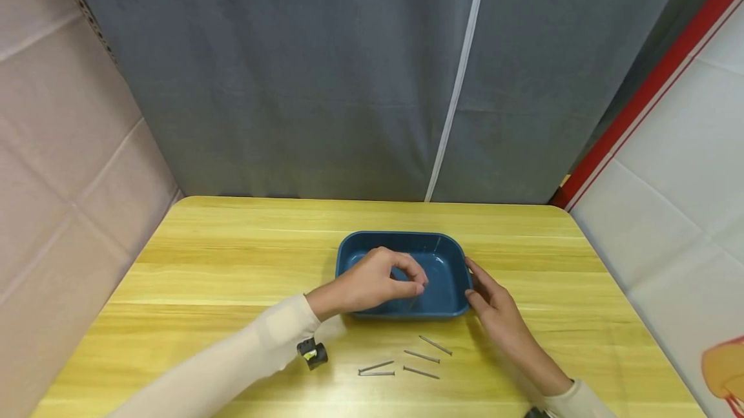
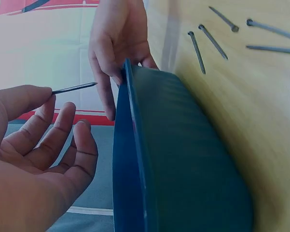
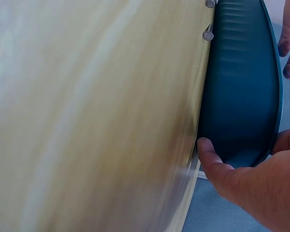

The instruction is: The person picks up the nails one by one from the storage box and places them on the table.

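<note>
Over the blue plastic tray (image 1: 401, 316), my left hand (image 1: 378, 281) pinches a nail (image 2: 76, 88) between thumb and forefinger. In the left wrist view this nail sticks out past the fingertips with its pointed end free, apart from the tray. The other left fingers are loosely bent. At the tray's right end my right hand (image 1: 504, 318) holds the wall, its thumb and fingers spread along the side and rim. Several loose nails (image 1: 422, 356) lie on the table just in front of the tray.
The wood-patterned table (image 1: 232, 263) spreads around the tray. A grey curtain (image 1: 290, 82) with a pale stripe hangs behind its far edge. Light-coloured sheets (image 1: 75, 146) flank the table on both sides, and the right one has a red border (image 1: 657, 85).
</note>
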A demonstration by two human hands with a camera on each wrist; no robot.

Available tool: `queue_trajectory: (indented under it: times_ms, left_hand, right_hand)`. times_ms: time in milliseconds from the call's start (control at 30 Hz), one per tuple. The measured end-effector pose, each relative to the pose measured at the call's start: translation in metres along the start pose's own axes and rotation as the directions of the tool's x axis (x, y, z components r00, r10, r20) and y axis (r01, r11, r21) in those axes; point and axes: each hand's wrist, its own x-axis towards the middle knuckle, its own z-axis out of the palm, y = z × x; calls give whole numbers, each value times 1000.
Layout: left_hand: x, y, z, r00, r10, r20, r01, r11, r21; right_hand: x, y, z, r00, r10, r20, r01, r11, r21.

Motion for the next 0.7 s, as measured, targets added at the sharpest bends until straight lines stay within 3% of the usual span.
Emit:
queue_trajectory:
  times_ms: [233, 433, 700]
  left_hand:
    - [-9, -1, 1, 1000, 11, 9, -10, 993, -115]
    - [-18, -1, 6, 999, -18, 27, 23, 978, -208]
    - [-30, -5, 15, 1000, -4, 26, 11, 956, -292]
  right_hand:
    - [1, 1, -1, 1000, -4, 1, 4, 1000, -17]
    - [1, 0, -3, 1000, -2, -1, 2, 1000, -32]
    - [1, 1, -2, 1000, -13, -2, 13, 1000, -16]
